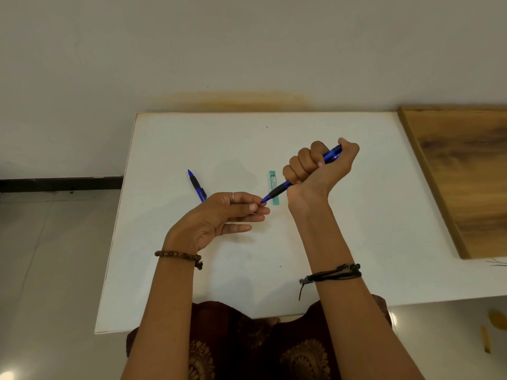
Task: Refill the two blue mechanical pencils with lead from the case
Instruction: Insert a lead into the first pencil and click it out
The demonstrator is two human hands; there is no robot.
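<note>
1. Since everything sits on it, take the white table (343, 229) as ref: a wood board (466, 174) lies along its right side, beside the hands
2. Right hand (315, 171), above table centre, is fisted round a blue pencil (279, 191); thumb sits at the cap end, which points up-right & away, tip slanting down-left
3. Left hand (219, 215), nearer the table's front edge, has thumb & forefinger pinched tight right at that tip; the other fingers lie straight. Lead itself too thin to see, so can't tell if it's held
4. 2nd blue pencil (197, 185) lies flat left of centre, untouched, partly behind left hand
5. Green lead case (273, 187) lies flat at centre, just behind the held pencil
6. Key relation, prob: pencil's long axis runs straight at the left pinch, so any feed goes along that line, left hand nearer
</note>
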